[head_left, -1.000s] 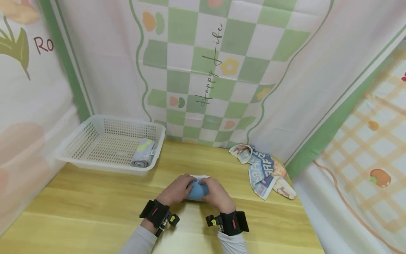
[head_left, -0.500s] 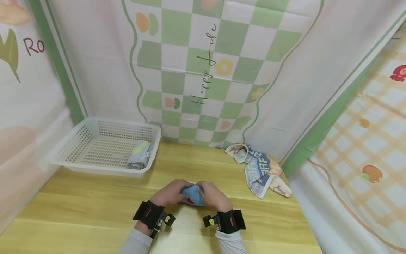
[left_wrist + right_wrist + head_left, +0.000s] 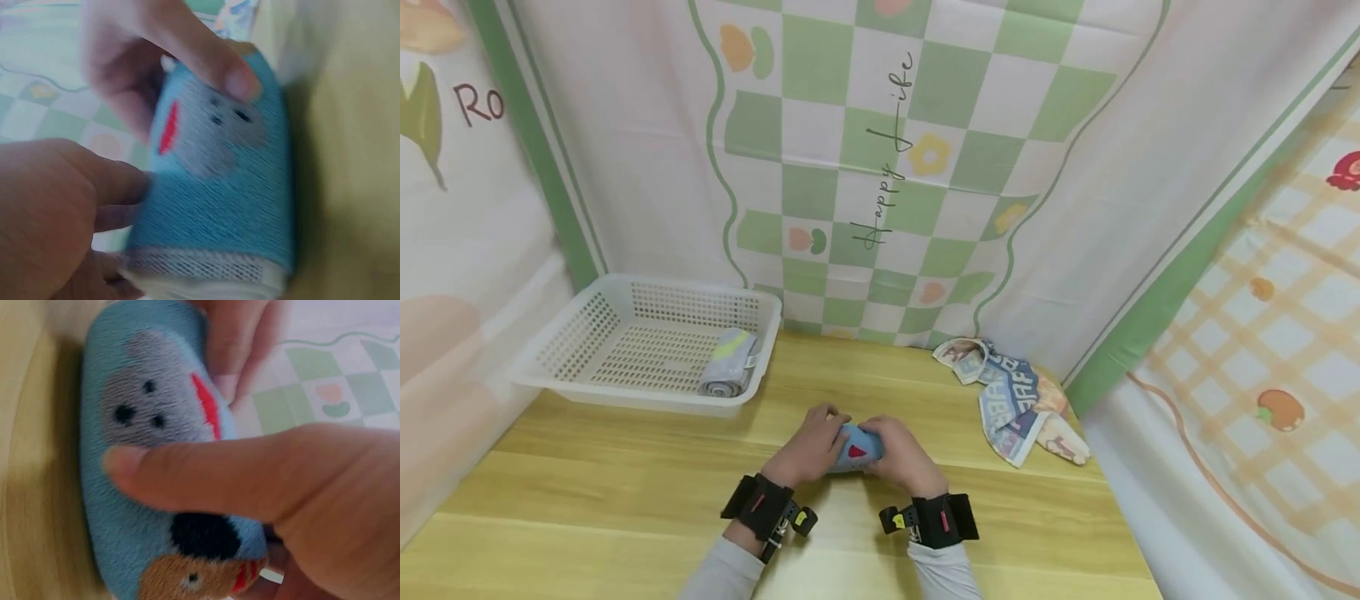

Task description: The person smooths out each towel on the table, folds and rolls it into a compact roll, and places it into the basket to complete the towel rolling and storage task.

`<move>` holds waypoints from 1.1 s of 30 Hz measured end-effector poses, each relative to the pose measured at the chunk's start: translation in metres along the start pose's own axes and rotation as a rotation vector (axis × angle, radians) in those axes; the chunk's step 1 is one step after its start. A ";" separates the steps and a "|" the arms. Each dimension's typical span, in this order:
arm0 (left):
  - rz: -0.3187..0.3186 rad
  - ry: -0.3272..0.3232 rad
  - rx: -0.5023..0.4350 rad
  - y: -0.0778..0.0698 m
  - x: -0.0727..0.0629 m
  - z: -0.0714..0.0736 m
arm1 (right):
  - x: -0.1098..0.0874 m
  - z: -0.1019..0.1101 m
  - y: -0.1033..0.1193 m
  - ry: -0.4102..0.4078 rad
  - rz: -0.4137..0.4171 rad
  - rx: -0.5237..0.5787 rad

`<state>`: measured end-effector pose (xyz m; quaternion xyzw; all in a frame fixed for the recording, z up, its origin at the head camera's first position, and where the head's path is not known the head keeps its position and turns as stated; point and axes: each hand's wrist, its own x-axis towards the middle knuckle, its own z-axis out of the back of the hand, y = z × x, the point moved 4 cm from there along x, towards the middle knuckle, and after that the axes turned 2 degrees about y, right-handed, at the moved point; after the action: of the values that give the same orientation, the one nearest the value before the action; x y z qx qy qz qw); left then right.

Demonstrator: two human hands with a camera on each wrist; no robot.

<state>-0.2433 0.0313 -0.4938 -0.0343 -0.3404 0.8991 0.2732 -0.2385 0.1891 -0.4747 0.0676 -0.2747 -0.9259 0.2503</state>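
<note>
Yellowish wooden tabletop [image 3: 625, 483] lies beneath a fluffy blue cloth roll [image 3: 870, 442], whose red patch [image 3: 856, 451] sits higher than half a second ago. The left hand [image 3: 808, 448] curls round one end; the right hand [image 3: 906, 458] pinches the other. Only wrist views reveal its grey animal face [image 3: 140, 390].

Blue cloth roll [image 3: 868, 444] turned; red patch [image 3: 856, 452], out of sight one second ago, now shows.

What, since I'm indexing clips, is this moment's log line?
left hand: touching blue roll; right hand: holding it; basket: grey roll inside; patterned cloth: on table
</note>
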 end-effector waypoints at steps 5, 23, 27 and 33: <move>-0.054 -0.009 0.009 -0.006 -0.004 0.005 | 0.001 -0.005 -0.010 0.037 -0.035 0.060; 0.000 0.025 0.056 -0.001 -0.003 -0.003 | 0.013 -0.010 -0.003 -0.039 0.036 -0.002; 0.001 -0.028 0.096 -0.003 -0.001 -0.003 | 0.017 -0.011 -0.005 -0.069 0.053 -0.057; 0.020 -0.095 0.126 -0.012 0.001 0.015 | 0.029 0.003 -0.001 -0.065 0.065 0.000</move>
<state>-0.2419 0.0306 -0.4750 0.0224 -0.2955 0.9219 0.2494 -0.2653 0.1770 -0.4724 0.0285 -0.2850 -0.9190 0.2710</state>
